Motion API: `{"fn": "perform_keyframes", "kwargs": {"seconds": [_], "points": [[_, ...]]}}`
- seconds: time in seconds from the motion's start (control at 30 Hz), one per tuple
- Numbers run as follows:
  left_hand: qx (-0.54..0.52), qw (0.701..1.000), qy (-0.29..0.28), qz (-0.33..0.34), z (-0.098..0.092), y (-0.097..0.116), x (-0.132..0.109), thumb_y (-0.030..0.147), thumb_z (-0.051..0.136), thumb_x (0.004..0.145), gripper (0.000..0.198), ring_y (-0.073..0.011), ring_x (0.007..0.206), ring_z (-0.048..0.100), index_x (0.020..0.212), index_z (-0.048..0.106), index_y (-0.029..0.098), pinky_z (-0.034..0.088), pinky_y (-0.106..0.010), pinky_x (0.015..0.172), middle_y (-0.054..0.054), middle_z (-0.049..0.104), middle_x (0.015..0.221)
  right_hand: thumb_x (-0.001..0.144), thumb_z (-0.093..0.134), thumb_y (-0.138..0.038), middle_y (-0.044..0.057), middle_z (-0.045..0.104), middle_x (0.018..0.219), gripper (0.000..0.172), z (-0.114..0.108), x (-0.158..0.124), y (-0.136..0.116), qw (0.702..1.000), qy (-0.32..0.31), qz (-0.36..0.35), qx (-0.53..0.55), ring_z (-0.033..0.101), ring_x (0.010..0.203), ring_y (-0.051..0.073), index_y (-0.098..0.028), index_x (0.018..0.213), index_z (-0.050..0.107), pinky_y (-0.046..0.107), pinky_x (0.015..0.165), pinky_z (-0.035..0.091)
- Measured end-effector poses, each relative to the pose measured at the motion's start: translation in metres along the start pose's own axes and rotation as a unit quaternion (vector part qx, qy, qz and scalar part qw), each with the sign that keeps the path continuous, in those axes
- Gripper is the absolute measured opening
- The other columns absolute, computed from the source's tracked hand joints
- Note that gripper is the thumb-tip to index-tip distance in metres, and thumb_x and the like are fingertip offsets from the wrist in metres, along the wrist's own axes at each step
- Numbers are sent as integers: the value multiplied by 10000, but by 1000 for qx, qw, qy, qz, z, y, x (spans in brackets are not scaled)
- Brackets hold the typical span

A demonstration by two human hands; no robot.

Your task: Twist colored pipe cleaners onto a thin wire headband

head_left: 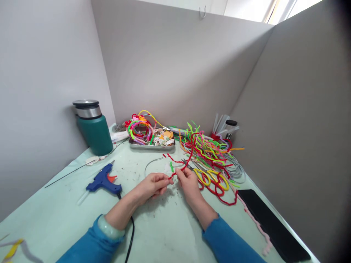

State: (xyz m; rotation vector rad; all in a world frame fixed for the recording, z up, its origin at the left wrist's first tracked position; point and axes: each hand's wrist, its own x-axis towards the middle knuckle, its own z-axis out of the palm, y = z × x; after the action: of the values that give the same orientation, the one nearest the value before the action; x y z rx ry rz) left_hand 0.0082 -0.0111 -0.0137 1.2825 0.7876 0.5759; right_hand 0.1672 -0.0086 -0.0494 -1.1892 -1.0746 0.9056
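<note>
At the middle of the pale green counter (170,233), both hands are working on a red pipe cleaner (183,165). The left hand (152,186) is pinching the near end of it, thumb and forefinger closing in a tight grip right at the tip, while the right hand (189,182), just beside it at 3 o'clock, is clenching the same strand a little further along. From the right hand's fingers the red pipe cleaner is running up and away toward 1 o'clock, bending as it goes, and a short green piece (172,167) is lying just beyond the fingertips. Both forearms are wearing blue sleeves, and a pale bangle (109,228) is sitting on the left wrist. At 9 o'clock from the hands a blue glue gun (102,180) is resting on its side, its black cord trailing back under the left arm. A heap of pipe cleaners (211,149) in green, red, pink, orange and yellow is spreading at 2 o'clock, with yellow-handled scissors (211,177) lying at its near edge, just beside the right hand. At 12 o'clock a metal tray (152,146) is holding finished coloured loops and small scraps. A dark green flask (93,128) with a steel lid is standing upright at 10 o'clock, by the left partition wall. A black phone (271,223) is lying flat at 4 o'clock, with a pale pink pipe cleaner (256,226) running along its near side. A red cup of sticks (222,129) is standing at the far right corner.
</note>
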Motion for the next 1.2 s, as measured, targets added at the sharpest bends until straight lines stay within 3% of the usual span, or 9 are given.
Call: {"fn": "perform_keyframes", "kwargs": {"seconds": [0.23,0.53,0.63,0.73,0.83,0.93,1.1,1.2], "points": [[-22,1000,22,3,0,1,1,413,595,725,332,-28,342,253,870,581,115,218,-160,328,56,454,461,702,574,-358,-62,368,475,273,-3,3,1,998,2,-14,-63,306,467,89,-180,535,453,217,441,266],[-48,998,47,-14,-2,0,4,397,588,721,296,-23,292,226,817,579,116,217,-168,305,56,465,416,690,602,-363,-93,342,415,278,1,-3,-8,983,-96,77,133,268,363,66,-200,565,414,210,375,233],[-42,998,44,-23,-2,0,3,406,596,712,314,-26,286,236,828,582,114,209,-170,303,55,467,404,687,604,-391,-90,335,413,319,3,-2,-5,991,-38,66,108,269,370,69,-204,543,390,216,378,231],[-27,999,7,-35,0,2,1,417,609,704,338,-24,288,251,842,594,109,203,-170,314,46,478,402,672,613,-396,-78,333,416,351,2,0,-1,999,39,16,3,292,407,81,-202,495,380,228,410,253],[-23,999,-20,-33,1,4,-1,418,614,705,342,-25,291,265,847,599,107,211,-172,322,42,481,399,663,621,-387,-65,366,432,360,-1,2,-1,995,58,-28,-73,327,449,91,-193,461,394,232,449,276],[-34,999,-3,-21,0,4,-1,421,603,715,332,-27,289,259,844,591,115,202,-171,320,46,476,399,691,607,-424,-66,393,430,340,-3,1,-5,999,-3,-8,-44,338,428,87,-185,511,446,226,431,275],[-51,998,12,-18,-1,1,0,406,576,736,311,-28,289,236,858,586,121,217,-169,314,53,474,407,708,618,-422,-52,502,513,270,-2,-4,-14,987,-139,42,62,374,401,72,-166,777,572,201,393,280],[-54,998,6,-12,-1,0,0,392,557,752,280,-29,290,231,837,578,126,227,-166,310,53,474,406,720,617,-378,-36,522,523,227,-1,-7,-16,981,-179,42,61,373,410,64,-155,729,575,193,396,261]]}}
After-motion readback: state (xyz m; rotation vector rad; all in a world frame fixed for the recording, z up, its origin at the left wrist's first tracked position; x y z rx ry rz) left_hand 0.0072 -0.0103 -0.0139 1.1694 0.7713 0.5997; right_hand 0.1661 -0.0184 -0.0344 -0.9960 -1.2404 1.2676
